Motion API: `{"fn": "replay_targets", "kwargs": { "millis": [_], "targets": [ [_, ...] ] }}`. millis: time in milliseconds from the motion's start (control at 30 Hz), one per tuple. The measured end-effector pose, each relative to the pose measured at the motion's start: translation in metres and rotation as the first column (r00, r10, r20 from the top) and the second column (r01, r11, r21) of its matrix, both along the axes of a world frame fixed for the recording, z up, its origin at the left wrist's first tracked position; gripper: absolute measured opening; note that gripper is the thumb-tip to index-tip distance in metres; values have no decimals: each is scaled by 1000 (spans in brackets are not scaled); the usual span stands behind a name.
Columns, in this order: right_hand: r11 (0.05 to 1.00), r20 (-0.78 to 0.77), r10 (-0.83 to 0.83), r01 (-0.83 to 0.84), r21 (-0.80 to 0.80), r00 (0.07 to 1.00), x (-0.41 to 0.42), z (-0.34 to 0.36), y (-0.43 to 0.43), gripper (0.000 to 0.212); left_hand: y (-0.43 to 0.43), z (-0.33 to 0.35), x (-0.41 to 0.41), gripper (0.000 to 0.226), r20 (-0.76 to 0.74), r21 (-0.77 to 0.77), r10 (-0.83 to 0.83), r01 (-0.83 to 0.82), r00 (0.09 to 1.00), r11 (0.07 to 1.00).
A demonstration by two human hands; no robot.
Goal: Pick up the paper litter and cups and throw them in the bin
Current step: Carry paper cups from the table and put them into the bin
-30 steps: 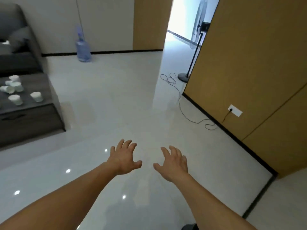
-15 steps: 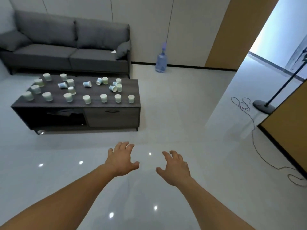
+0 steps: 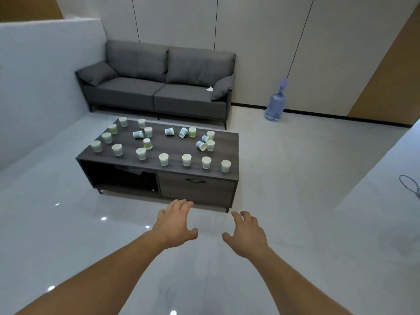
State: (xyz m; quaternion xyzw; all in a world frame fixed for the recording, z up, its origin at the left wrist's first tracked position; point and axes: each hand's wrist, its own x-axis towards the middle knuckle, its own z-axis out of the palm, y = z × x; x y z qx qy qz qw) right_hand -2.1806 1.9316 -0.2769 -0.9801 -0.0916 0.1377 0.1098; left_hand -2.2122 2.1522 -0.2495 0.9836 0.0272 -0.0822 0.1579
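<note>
Several pale green and blue paper cups (image 3: 164, 159) are scattered over a dark wooden coffee table (image 3: 227, 153); most stand upright and a few lie on their sides. A small white scrap of paper (image 3: 209, 88) lies on the grey sofa's right seat. My left hand (image 3: 175, 223) and my right hand (image 3: 247, 233) are stretched out in front of me above the floor, fingers spread and holding nothing, short of the table's front edge. No bin is in view.
A grey two-seat sofa (image 3: 159, 87) stands behind the table against the white wall. A blue water jug (image 3: 275, 105) sits on the floor at the right. A cable (image 3: 412, 185) lies on the glossy floor at the far right. A low white partition (image 3: 34, 76) runs along the left.
The view has swung left from the doorway and wooden wall to the sofa and coffee table, now centred and nearer. Both hands stay outstretched and hold nothing.
</note>
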Motion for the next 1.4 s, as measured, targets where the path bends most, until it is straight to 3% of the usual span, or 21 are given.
{"fn": "replay_targets", "kwargs": {
  "millis": [133, 400, 733, 967, 1200, 1400],
  "targets": [
    [998, 36, 53, -55, 32, 998, 76, 8, 14, 73, 15, 3, 63, 85, 13, -16, 60, -60, 998, 998],
    [999, -63, 41, -41, 0, 997, 190, -20, 32, 73, 23, -34, 179, 87, -92, -91, 32, -41, 995, 995],
    [991, -99, -115, 107, -75, 988, 362, -39, 58, 68, 64, -54, 374, 88, -129, -146, -88, 69, 988, 987],
    [992, -165, -122, 113, -63, 979, 480, -75, 60, 66, 67, -84, 479, 88, -200, -169, -83, 50, 976, 984],
    [998, -283, -36, 18, -67, 958, 605, -144, 57, 68, 49, -148, 569, 86, -283, -222, 41, -107, 958, 969],
    [989, -326, 34, -79, -125, 945, 659, -221, 62, 73, 41, -225, 606, 86, -351, -246, 147, -243, 925, 938]
  ]
}}
